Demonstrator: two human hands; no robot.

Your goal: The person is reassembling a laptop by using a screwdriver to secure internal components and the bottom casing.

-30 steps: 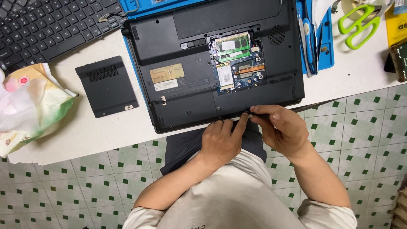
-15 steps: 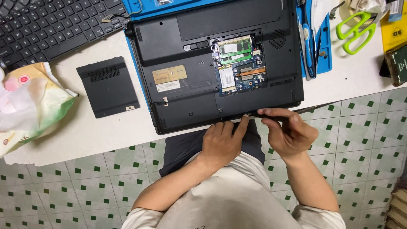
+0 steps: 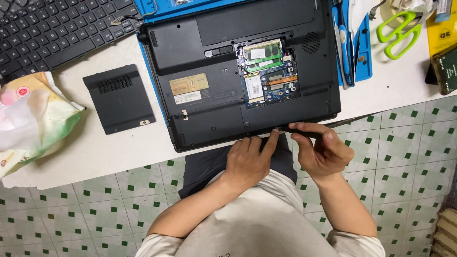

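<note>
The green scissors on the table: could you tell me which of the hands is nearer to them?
Right. The right hand is at the laptop's near edge, below the green scissors; the left hand lies farther left.

The upturned laptop (image 3: 238, 71) lies mid-table — cover panel (image 3: 119, 99) to its left, keyboard (image 3: 52, 33) behind that, scissors (image 3: 397, 33) right.

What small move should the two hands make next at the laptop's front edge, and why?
Probably keep drawing the thin black part sideways out of the laptop: the right hand pinches it, partly out, while the left hand steadies the front edge.
</note>
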